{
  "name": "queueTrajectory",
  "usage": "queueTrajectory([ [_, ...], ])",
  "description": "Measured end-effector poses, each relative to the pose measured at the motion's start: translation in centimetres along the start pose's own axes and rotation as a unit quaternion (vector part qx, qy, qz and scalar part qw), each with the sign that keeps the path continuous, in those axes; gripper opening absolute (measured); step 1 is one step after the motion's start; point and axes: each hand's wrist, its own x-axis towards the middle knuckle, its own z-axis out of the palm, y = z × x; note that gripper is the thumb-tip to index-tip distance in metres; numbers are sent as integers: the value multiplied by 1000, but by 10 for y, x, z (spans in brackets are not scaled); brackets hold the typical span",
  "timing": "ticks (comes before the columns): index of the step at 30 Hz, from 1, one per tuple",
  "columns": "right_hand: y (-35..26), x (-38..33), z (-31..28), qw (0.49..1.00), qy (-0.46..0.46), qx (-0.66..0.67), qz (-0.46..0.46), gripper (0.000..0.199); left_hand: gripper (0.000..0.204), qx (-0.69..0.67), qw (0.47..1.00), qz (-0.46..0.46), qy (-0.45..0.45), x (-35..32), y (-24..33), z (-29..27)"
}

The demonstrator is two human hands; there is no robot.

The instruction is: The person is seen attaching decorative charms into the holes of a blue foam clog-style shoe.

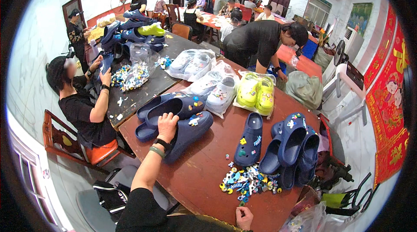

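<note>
My left hand point(168, 126) has its fingers curled over a navy clog point(194, 125) at the table's left side, gripping it. Against it lie more navy clogs point(178, 106) decorated with small charms. Close to the near edge, my right hand point(244, 218) is closed with curled fingers; whatever they may hold is too small to make out. Just beyond it spreads a pile of colourful shoe charms point(247, 180). A single navy clog point(249, 140) with charms on it lies behind that pile. To its right, several navy clogs point(292, 138) are stacked together.
Bagged white clogs point(220, 95) and bagged yellow-green clogs point(256, 93) line the far side of the red-brown table point(213, 162). A co-worker point(87, 97) sits left at a dark table point(167, 58) with another charm pile point(130, 76). Another person point(256, 40) bends over beyond the bags.
</note>
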Motion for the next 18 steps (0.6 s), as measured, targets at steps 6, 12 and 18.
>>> queueTrajectory([
  [6, 33, -9, 9, 995, 14, 55, 77, 8, 9, 26, 999, 43, -16, 3, 5, -7],
  [12, 28, -5, 9, 996, 5, 56, 65, 8, 16, 13, 981, 64, -183, -1, 6, -16],
  [18, 26, -3, 7, 995, -11, 73, 67, 10, 20, -17, 966, 84, -243, -8, 14, -14],
])
